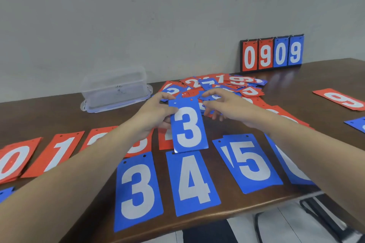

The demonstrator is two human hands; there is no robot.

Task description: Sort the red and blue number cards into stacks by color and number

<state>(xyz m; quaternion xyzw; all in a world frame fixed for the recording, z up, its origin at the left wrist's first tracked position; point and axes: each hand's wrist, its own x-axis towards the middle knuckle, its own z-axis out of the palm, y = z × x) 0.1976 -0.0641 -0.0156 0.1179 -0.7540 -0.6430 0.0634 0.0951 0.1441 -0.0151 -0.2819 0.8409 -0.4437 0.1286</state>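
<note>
Blue 3 card [188, 124] up off the table, sorted rows below, pile behind.
It tilts upright above the blue 3 stack [138, 191], blue 4 [194, 183] and blue 5 [249, 163]; red 0 [13, 161] and red 1 [57, 154] lie flat to the left, the mixed heap [221, 87] farther back.

The room is evenly and softly lit, rather flat, with no hard shadows; only faint, diffuse shade sits under the hands [158, 116] and forearms. The dark counter [325, 77] carries a dull sheen, mirroring the standing scoreboard [273, 53] at the back. A thin glint runs along the lower edge of the raised blue 3 card [187, 124]. The wide lens bows the counter's edge and stretches the forearms near the corners. Detail is slightly soft overall, and the far card pile [221, 85] looks smeared.
</note>
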